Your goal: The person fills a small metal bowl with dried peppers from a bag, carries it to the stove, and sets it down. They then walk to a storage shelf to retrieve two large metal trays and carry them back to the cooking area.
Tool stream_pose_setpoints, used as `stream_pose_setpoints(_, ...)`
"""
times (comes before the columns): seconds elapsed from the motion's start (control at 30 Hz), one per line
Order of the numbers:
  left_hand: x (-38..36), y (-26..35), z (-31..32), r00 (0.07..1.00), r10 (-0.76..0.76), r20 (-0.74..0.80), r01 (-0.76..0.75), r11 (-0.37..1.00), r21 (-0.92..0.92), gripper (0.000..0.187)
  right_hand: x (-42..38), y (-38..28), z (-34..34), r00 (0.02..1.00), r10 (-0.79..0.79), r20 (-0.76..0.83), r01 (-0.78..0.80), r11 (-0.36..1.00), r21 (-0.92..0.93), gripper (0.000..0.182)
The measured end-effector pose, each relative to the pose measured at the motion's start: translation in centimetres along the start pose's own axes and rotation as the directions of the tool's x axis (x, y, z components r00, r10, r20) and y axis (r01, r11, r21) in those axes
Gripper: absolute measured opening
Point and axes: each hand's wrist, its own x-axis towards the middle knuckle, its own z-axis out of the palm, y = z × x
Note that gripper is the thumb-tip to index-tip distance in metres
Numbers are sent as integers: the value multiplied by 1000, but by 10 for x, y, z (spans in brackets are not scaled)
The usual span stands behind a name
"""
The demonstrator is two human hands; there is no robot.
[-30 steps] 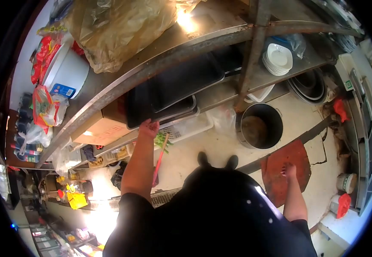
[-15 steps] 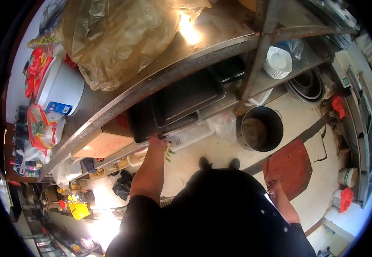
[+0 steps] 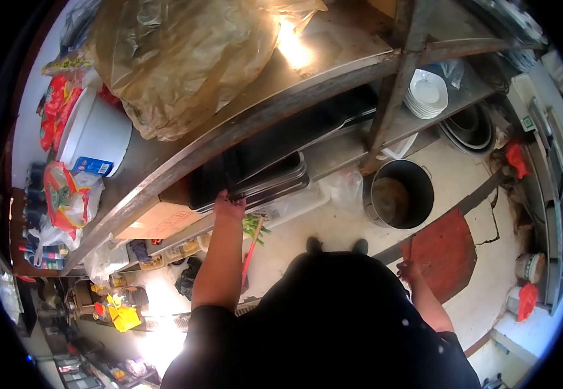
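Beneath the metal worktop, my left hand (image 3: 229,205) grips the front rim of a black tray (image 3: 271,178), its fingers partly hidden at the edge. More black trays are stacked there on the lower shelf. Just below this hand, some green leaves (image 3: 254,227) and a thin red stick (image 3: 251,249) show beside my forearm. My right hand (image 3: 411,272) hangs low at my side, over a red mat (image 3: 442,256) on the floor. Its fingers are curled, and whatever they may hold is too small to make out.
A deep metal pot (image 3: 399,194) stands on the floor ahead of my feet. White plates (image 3: 427,94) are stacked on the shelf at right. The worktop carries a large plastic bag (image 3: 184,65) and a white bucket (image 3: 96,129). A cardboard box (image 3: 155,220) sits left of the trays.
The trays have shifted under my left hand, and their stacked front edges show more now. My left hand has moved slightly left and up. More of the green leaves and the red stick show.
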Motion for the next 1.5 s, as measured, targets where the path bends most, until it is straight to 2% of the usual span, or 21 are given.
stream_pose_setpoints(0.13, -47, 9, 23, 998, 20, 68, -24, 998, 66, 19, 10, 11, 2, 1000, 3, 9, -3, 1000, -29, 21)
stream_pose_setpoints(0.37, -68, 14, 35, 1000, -4, 5, 4, 999, 42, 24, 38, 1, -4, 998, -52, 25, 54, 996, -74, 17)
stream_pose_setpoints(0.43, -60, 20, 31, 996, -83, 27, 82, 996, 17, 27, 63, -1, -2, 995, -95, 14, 96, 993, -69, 16)
stream_pose_setpoints(0.53, -52, 25, 28, 991, -132, 26, 132, 991, -9, 28, 81, -26, 4, 974, -168, 155, 145, 978, 148, 17)
stream_pose_setpoints(0.67, -52, 27, 29, 995, -101, 24, 101, 994, -28, 30, 28, -137, 51, 922, -276, 272, 346, 902, -259, 23)
stream_pose_setpoints(0.73, -50, 33, 27, 991, -80, 111, 51, 969, 243, 29, -4, -196, 84, 858, -369, 358, 451, 874, -181, 27)
stream_pose_setpoints(0.8, -62, 34, 31, 992, -64, 111, 36, 971, 237, 31, -19, -249, 118, 793, -399, 460, 435, 900, 29, 37)
stream_pose_setpoints(0.87, -82, 30, 39, 994, -35, 108, 11, 977, 211, 39, -33, -295, 156, 763, -377, 525, 259, 922, 286, 49)
stream_pose_setpoints(0.97, -90, 27, 40, 994, -4, 106, -16, 982, 186, 47, -61, -352, 201, 754, -387, 531, 164, 893, 419, 56)
stream_pose_setpoints(1.03, -70, 27, 27, 996, -50, 76, 39, 989, 142, 20, -66, -375, 223, 842, -321, 434, 2, 806, 592, 55)
stream_pose_setpoints(1.07, -36, 32, -7, 830, -61, 555, -217, 881, 421, 19, -58, -381, 228, 841, -323, 434, 5, 806, 592, 55)
stream_pose_setpoints(1.1, -41, 30, -1, 829, -59, 556, -217, 883, 417, 19, -44, -384, 235, 850, -419, 319, 102, 725, 681, 54)
stream_pose_setpoints(1.13, -54, 23, 10, 943, -36, 332, -78, 943, 323, 20, -38, -391, 236, 845, -499, 194, 202, 632, 748, 53)
stream_pose_setpoints(1.17, -61, 19, 14, 995, -52, 83, 36, 982, 187, 21, -32, -398, 233, 844, -498, 197, 205, 640, 741, 53)
stream_pose_setpoints(1.2, -16, 15, -25, 893, -6, 450, -200, 890, 409, 22, -34, -411, 225, 813, -579, 69, 344, 572, 744, 47)
stream_pose_setpoints(1.23, -18, 13, -21, 894, -2, 448, -197, 895, 399, 22, -31, -422, 219, 758, -649, -57, 476, 492, 729, 40)
stream_pose_setpoints(1.27, -19, 10, -16, 977, -39, 211, -24, 957, 288, 22, -24, -432, 216, 756, -652, -51, 478, 498, 723, 40)
stream_pose_setpoints(1.3, -23, 6, -11, 993, -119, -28, 121, 984, 130, 22, -13, -441, 213, 861, -504, 64, 346, 674, 653, 31)
stream_pose_setpoints(1.33, -27, 1, -9, 992, -120, -30, 123, 985, 119, 22, -9, -447, 210, 933, -325, 156, 190, 811, 553, 22)
stream_pose_setpoints(1.4, -36, -6, -8, 992, -49, -113, 67, 984, 166, 24, -9, -454, 208, 944, -307, 119, 170, 763, 623, 18)
stream_pose_setpoints(1.5, -43, -7, -11, 992, -101, -76, 109, 987, 119, 26, -6, -466, 192, 947, -295, 127, 131, 716, 685, 12)
